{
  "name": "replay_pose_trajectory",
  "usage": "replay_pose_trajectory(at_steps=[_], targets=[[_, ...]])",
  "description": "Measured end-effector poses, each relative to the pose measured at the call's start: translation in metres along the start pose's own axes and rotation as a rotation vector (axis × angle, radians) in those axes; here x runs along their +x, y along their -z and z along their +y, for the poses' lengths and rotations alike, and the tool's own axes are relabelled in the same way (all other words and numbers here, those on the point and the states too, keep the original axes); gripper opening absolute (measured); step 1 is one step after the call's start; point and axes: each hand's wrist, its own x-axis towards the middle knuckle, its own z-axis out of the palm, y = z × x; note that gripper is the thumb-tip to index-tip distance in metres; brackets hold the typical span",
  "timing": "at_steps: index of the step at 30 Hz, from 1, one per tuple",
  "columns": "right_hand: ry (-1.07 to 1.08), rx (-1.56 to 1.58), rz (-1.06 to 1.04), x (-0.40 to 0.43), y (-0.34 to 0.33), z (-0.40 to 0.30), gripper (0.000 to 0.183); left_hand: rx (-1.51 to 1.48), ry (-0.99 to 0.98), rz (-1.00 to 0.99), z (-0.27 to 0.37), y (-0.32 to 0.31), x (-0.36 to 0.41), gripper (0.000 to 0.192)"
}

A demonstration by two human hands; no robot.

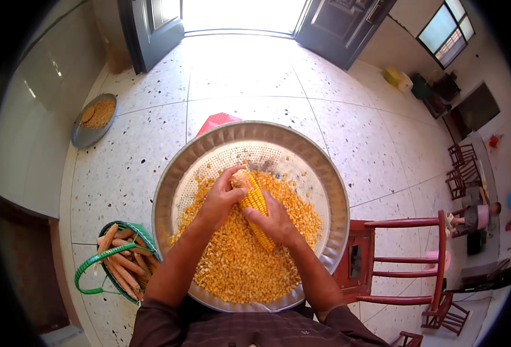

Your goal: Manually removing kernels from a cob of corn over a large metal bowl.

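My left hand grips the upper end of a yellow corn cob, its thumb across the kernels. Bare, pale cob shows at that end, where some kernels are gone. Around the middle of the same cob my right hand is closed, thumb on the near side. Both hands hold the cob tilted above a wide round metal pan with a perforated bottom. Loose corn kernels are heaped in the pan, thickest on the side near me.
A green-handled basket of stripped cobs stands at left. A red wooden chair is close on the right. Part of a red plastic object shows beyond the pan. Another basin lies by the wall. A person sits far right.
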Motion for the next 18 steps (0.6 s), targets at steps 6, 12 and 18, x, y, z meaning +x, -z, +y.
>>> replay_pose_trajectory(at_steps=[6, 12, 18], targets=[[-0.025, 0.040, 0.013, -0.001, -0.005, -0.002, 0.065, 0.228, -0.107, 0.143, -0.024, 0.000, 0.003, 0.045], [-0.165, -0.027, -0.071, -0.003, 0.003, -0.017, 0.096, 0.170, -0.079, 0.143, -0.024, -0.002, 0.000, 0.039], [-0.171, -0.042, -0.098, -0.003, 0.001, -0.017, 0.099, 0.403, -0.096, 0.204, -0.023, -0.005, 0.000, 0.044]])
